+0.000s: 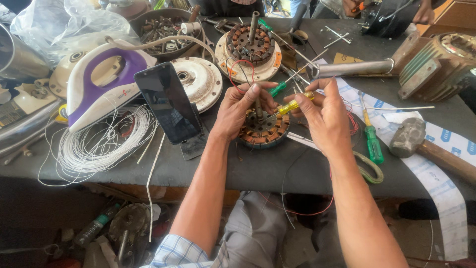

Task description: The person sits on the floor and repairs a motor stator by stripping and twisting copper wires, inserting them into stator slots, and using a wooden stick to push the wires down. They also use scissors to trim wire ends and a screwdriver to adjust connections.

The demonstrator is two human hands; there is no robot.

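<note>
Apparently both hands (282, 111) closed: yellow screwdriver (293, 104), copper-wound stator (264, 130).

1. A dark grey table (258, 171) fills the upper view, its top scuffed and lit by bright, even daylight.
2. Below the table's near edge, the floor (59, 213) lies in shadow, dusty and strewn with scrap.
3. Beyond the table's far right corner stands a brown wooden surface (458, 15).

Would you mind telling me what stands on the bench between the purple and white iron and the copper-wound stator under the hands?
In the head view, a dark smartphone stands propped upright between the iron and the stator.
</note>
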